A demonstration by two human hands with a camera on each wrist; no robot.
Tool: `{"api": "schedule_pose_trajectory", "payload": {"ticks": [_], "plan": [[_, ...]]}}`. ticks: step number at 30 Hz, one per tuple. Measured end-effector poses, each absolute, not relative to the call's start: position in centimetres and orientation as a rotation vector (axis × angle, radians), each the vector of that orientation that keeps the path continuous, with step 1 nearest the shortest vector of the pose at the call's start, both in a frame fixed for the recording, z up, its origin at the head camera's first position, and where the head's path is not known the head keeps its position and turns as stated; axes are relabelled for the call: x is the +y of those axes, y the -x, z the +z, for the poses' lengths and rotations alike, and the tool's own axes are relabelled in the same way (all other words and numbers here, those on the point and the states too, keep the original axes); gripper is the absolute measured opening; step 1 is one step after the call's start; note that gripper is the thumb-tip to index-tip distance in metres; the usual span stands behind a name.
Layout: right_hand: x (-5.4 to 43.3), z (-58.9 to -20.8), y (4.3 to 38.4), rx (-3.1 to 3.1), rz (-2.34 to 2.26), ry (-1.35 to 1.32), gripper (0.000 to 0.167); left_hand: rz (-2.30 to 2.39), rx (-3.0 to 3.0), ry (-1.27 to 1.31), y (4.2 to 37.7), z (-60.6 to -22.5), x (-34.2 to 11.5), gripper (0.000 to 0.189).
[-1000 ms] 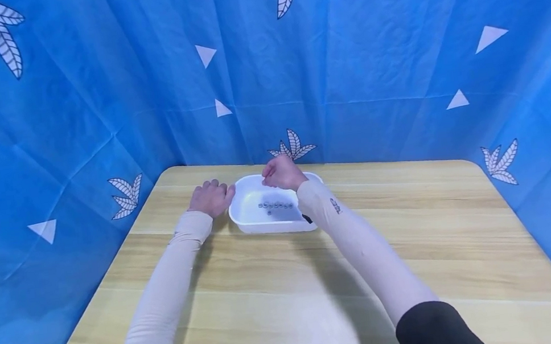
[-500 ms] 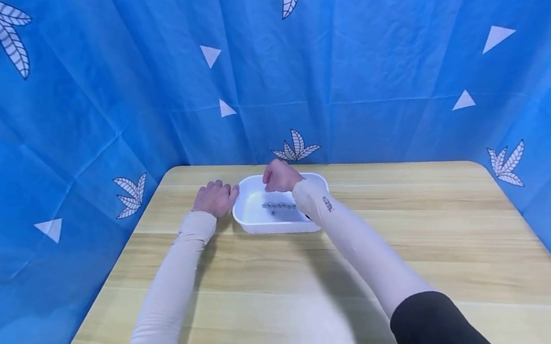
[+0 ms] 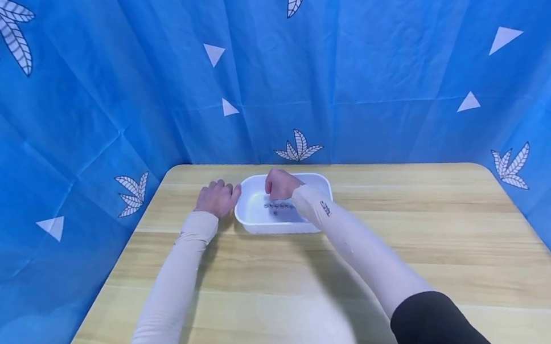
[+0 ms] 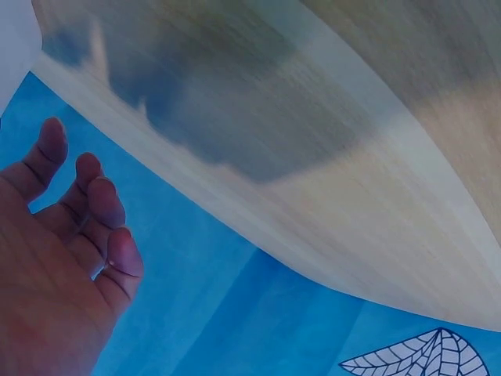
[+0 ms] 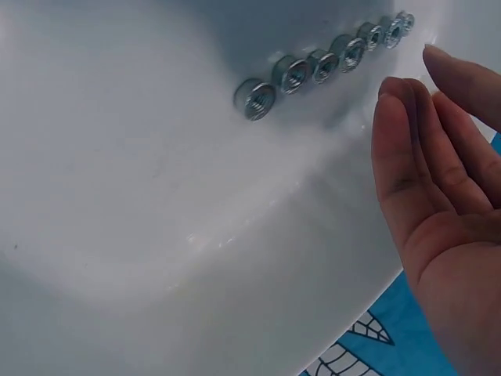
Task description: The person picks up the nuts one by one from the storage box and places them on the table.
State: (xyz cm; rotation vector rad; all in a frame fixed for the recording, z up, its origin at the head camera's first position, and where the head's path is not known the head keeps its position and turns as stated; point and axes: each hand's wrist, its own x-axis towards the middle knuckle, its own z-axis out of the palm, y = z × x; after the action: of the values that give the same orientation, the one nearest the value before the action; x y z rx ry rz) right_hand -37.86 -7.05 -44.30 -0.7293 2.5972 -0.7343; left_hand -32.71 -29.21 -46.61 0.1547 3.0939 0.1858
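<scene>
A white plastic tub point(image 3: 282, 228) stands toward the back of the table. In it, several small round metal nuts point(image 5: 351, 55) with threaded holes stand in a row, and one more nut point(image 3: 275, 213) lies just in front of the row in the head view. My right hand point(image 3: 281, 184) reaches inside the tub, beside one end of the row. In the right wrist view its fingers bend loosely, thumb point(image 5: 463, 82) apart from them, and no nut shows between. My left hand point(image 3: 218, 199) is at the tub's left rim, thumb side against it, fingers point(image 4: 102, 200) loosely bent.
The tub rests on a wooden table point(image 3: 249, 295) with rounded corners. A blue curtain point(image 3: 386, 66) with white leaves and triangles hangs close behind the table and along both sides. The right forearm crosses the tub's right front corner.
My right hand has lowered within the tub, toward the row of nuts. The left hand stays at the rim. The whole head view has shifted slightly.
</scene>
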Motion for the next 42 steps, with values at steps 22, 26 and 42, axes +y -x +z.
{"api": "schedule_pose_trajectory", "payload": {"ticks": [22, 26, 42], "plan": [[-6.9, -45.2, 37.8, 2.555, -0.552, 0.815, 0.016, 0.188, 3.057, -0.151, 33.2, -46.5, -29.0, 0.073], [-7.0, -45.4, 37.8, 2.569, -0.498, 0.799, 0.009, 0.184, 3.061, -0.159, 33.2, -46.4, -29.0, 0.073], [-7.3, -45.1, 37.7, 2.566, -0.531, 0.719, 0.021, 0.203, 3.069, -0.136, 32.8, -46.6, -29.2, 0.072]]}}
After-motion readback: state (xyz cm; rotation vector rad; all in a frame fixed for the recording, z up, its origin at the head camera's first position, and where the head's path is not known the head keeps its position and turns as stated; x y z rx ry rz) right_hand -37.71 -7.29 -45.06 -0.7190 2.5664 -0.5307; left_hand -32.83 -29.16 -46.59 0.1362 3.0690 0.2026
